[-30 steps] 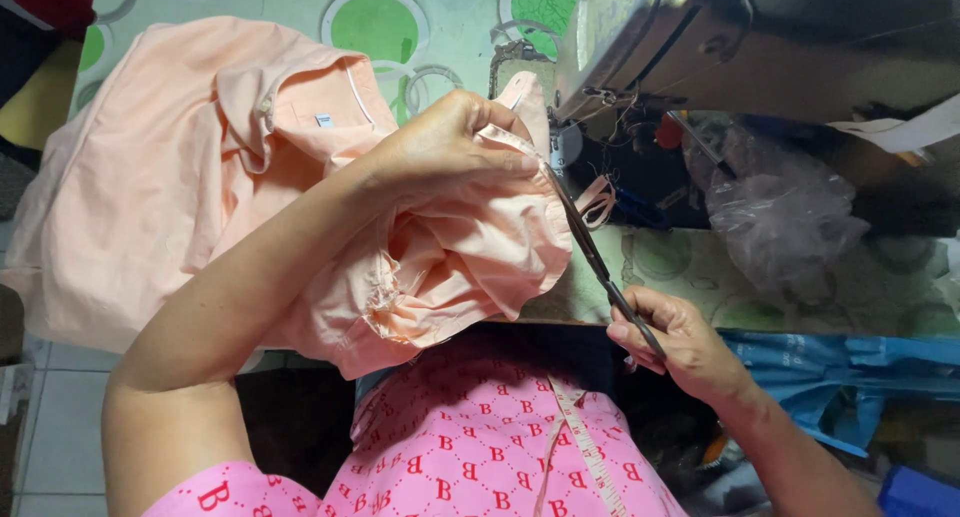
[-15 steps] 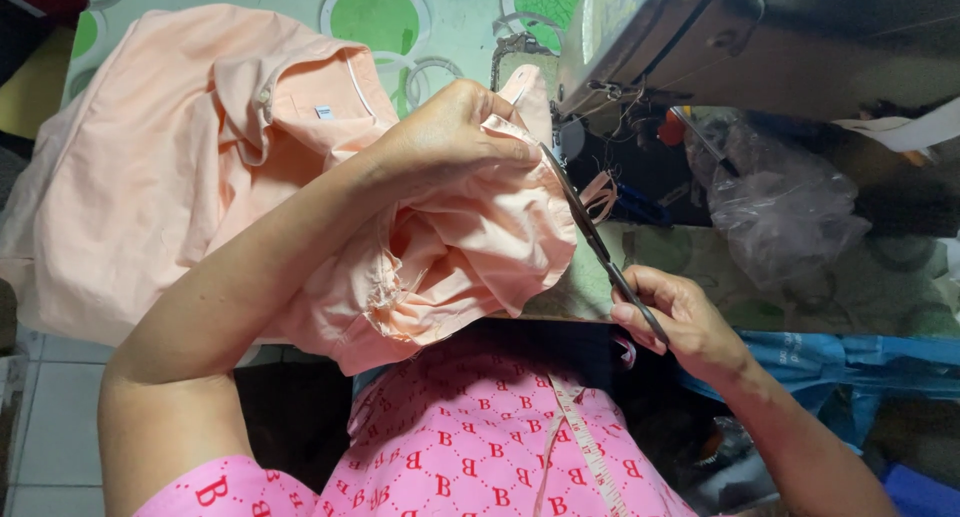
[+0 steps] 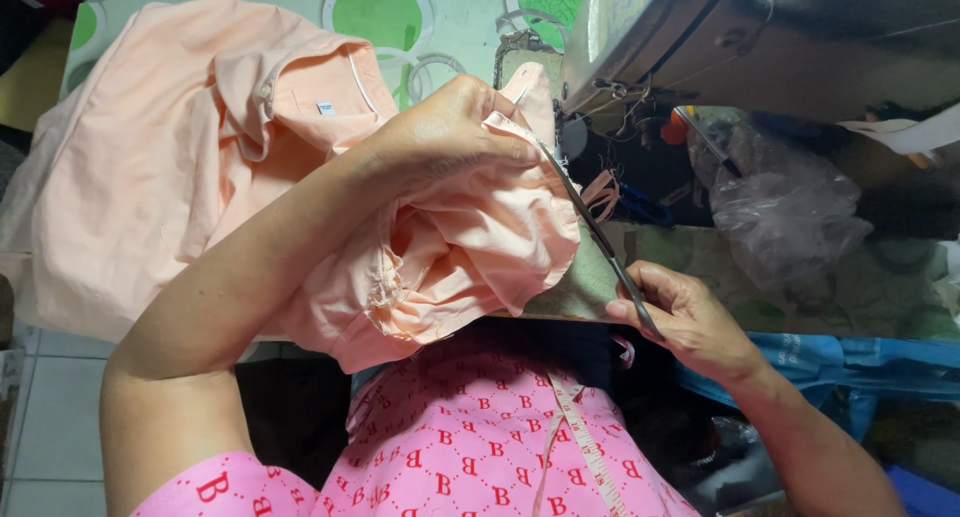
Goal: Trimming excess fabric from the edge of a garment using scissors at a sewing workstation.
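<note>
Gripping: left hand [image 3: 450, 132] closed on bunched peach garment [image 3: 200, 157] (frame centre)
Cutting tool: right hand [image 3: 690, 322] closed around dark scissors [image 3: 600, 242], tips at the fabric edge

The sewing machine [image 3: 700, 37] walls off the far right of the table [image 3: 450, 17], and a crumpled clear plastic bag [image 3: 790, 212] crowds the space just below it. The spread peach shirt [image 3: 150, 157] covers the left, leaving bare tabletop only in a strip at the far edge between shirt and machine.
</note>
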